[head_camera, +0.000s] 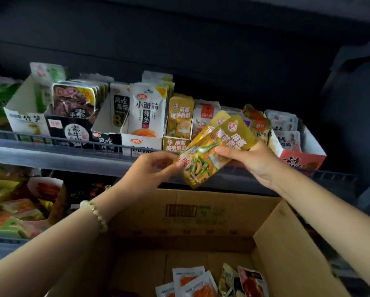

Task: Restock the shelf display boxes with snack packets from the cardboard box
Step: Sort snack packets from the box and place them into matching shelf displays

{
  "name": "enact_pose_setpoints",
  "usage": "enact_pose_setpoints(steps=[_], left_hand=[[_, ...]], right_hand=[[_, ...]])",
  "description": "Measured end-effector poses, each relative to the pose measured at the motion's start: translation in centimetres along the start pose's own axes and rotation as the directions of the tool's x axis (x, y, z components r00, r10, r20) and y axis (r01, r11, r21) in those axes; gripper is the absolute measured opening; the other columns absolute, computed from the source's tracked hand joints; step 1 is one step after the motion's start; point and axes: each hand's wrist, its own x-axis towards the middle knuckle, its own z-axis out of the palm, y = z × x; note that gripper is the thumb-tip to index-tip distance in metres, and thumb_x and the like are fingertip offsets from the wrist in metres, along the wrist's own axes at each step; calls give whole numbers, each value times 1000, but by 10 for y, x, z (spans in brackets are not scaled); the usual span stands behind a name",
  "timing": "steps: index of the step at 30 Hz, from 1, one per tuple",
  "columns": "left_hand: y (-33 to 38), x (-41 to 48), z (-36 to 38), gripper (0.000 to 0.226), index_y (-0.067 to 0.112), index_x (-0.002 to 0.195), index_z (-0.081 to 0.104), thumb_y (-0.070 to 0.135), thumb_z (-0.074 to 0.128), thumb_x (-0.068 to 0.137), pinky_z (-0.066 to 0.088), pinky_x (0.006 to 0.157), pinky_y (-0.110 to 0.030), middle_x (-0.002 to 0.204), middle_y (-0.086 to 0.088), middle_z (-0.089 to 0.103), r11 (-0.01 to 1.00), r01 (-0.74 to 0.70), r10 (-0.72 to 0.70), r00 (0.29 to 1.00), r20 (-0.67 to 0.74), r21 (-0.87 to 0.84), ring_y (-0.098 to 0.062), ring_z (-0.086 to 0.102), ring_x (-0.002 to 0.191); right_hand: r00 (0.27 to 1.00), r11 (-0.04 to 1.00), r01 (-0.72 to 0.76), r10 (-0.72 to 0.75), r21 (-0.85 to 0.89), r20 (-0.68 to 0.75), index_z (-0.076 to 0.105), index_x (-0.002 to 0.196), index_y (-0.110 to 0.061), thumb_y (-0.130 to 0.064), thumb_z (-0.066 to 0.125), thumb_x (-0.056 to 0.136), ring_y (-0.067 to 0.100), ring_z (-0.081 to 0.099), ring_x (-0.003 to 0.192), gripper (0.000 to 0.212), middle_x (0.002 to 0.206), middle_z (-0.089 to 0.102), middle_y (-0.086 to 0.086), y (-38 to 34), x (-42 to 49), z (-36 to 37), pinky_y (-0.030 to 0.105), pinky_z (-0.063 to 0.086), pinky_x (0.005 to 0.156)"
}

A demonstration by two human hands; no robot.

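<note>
A small stack of yellow snack packets (214, 151) with a vegetable picture is held in front of the shelf rail. My right hand (250, 161) grips the stack from the right, thumb across its face. My left hand (156, 166) pinches the lower left corner of the front packet. Just behind them stands the matching yellow display box (175, 144), holding a few packets of the same kind. Below, the open cardboard box (287, 243) holds several loose packets (212, 281) at its bottom.
A row of display boxes fills the shelf: a white one (141, 142), black ones (72, 129) to the left, a red-and-white one (302, 159) at right. A wire rail (51, 140) runs along the shelf front. A lower shelf at left holds more packets (14, 211).
</note>
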Motion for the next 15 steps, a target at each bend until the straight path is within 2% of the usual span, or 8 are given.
enact_pose_setpoints(steps=[2,4,6,7,9,11,13,15], left_hand=[[-1,21,-18,36,21,117,62,41,56,87,54,89,-33,107,7,68,978,-60,76,994,-74,200,-9,63,102],[1,37,-32,43,23,130,53,43,53,91,51,93,-35,120,5,62,903,-78,150,979,-139,423,-12,57,112],[-1,47,-37,48,24,137,47,45,51,94,45,97,-36,132,1,55,782,-95,202,974,-106,617,-17,52,121],[-3,51,-37,50,25,140,43,47,49,95,42,101,-37,137,1,52,714,-100,200,978,-65,693,-19,49,125],[-6,57,-36,54,29,145,37,51,44,96,39,105,-40,143,1,47,626,-101,153,988,5,774,-22,47,129],[-6,62,-36,52,34,145,36,51,42,96,43,101,-40,146,2,44,631,-104,121,992,34,769,-21,52,123],[-4,65,-36,49,35,144,37,49,41,97,47,96,-38,149,7,41,619,-136,128,989,71,773,-16,60,109],[-3,68,-36,48,35,143,39,49,41,98,47,94,-37,147,8,43,600,-139,114,990,88,788,-9,62,88]], right_hand=[[994,995,75,-79,-60,-81,65,98,-21,-32,85,43,16,68,99,60,101,73,-2,-20,18,-1,35,54,88],[980,990,119,-128,-70,-152,62,98,-21,-25,87,53,12,69,93,52,98,71,-3,-39,37,0,31,56,83],[966,984,157,-171,-88,-196,60,101,-18,-14,85,66,6,67,83,44,93,68,-6,-53,56,4,21,57,70],[959,979,175,-194,-109,-208,59,105,-17,-12,84,69,6,67,83,44,93,67,-7,-58,65,8,20,56,68],[948,963,201,-237,-177,-213,59,109,-17,-12,85,69,11,67,93,47,97,67,-6,-62,84,16,25,55,78],[947,942,219,-268,-253,-177,58,116,-13,-13,85,69,11,64,95,54,100,65,-6,-63,98,26,18,52,75],[938,899,256,-320,-355,-134,55,122,-12,-14,85,70,9,60,94,60,102,62,-6,-63,111,36,11,46,68],[930,838,284,-359,-466,-80,52,129,-10,-16,86,68,13,58,104,69,112,60,-3,-60,124,43,18,46,80]])
